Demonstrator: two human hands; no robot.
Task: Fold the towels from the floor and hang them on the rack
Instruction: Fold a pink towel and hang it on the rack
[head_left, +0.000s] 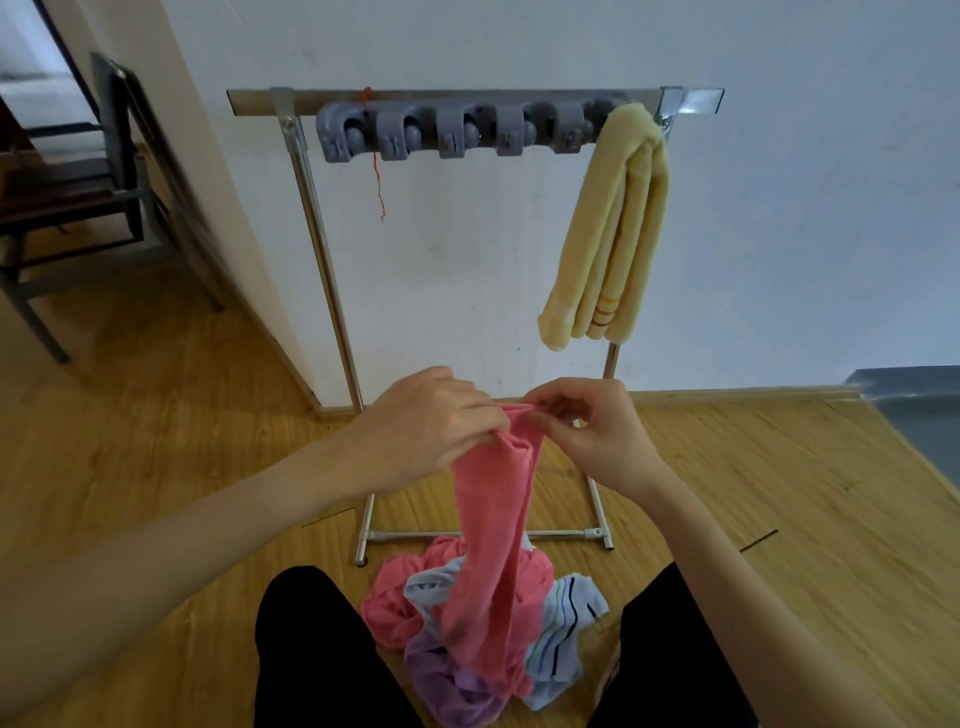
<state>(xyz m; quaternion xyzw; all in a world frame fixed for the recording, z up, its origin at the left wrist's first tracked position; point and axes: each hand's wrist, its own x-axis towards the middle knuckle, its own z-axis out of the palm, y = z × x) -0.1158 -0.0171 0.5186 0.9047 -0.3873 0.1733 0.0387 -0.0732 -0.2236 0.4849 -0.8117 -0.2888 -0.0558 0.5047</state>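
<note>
Pink towel (493, 519) hangs from both my hands in front of the rack (332, 249): my left hand (426, 431) grips its top edge, my right hand (592, 431) pinches the same edge just beside it. Its lower end reaches the towel pile (467, 670) on the floor (156, 415); yellow towel (608, 244) hangs at the rack's right end.

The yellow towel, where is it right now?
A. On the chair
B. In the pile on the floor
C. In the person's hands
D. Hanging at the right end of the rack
D: the yellow towel hangs folded from the right end of the rack, above the floor.
</note>
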